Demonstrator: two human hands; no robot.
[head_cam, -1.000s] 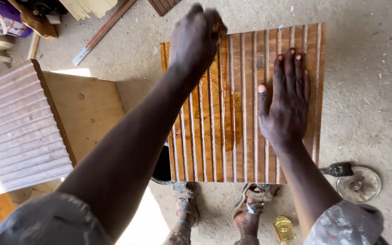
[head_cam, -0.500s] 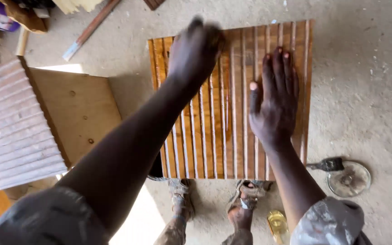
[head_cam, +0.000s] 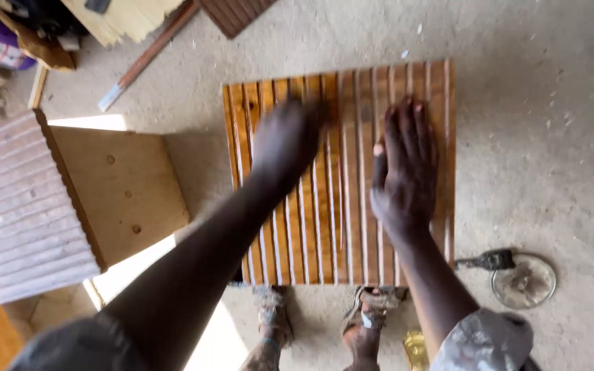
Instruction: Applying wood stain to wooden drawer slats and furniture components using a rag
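A brown-stained wooden panel [head_cam: 434, 89] with raised slats and pale grooves lies on the concrete floor in front of me. My left hand [head_cam: 287, 141] is over its left half, fingers curled and blurred by motion; whether it holds anything is hidden. On the right half my right hand [head_cam: 403, 172] lies flat, fingers spread and pressing down on the slats. My two feet in sandals [head_cam: 372, 323] stand at the panel's near edge.
A plywood board [head_cam: 125, 185] joined to a grey ribbed panel [head_cam: 22, 206] stands at the left. A round tin lid [head_cam: 524, 282] and a dark brush [head_cam: 489, 260] lie at the right. Wood scraps and a dark ribbed piece [head_cam: 235, 14] lie at the far side.
My left hand has slid from the panel's far edge toward me along the slats. My right hand has stayed pressed flat on the panel.
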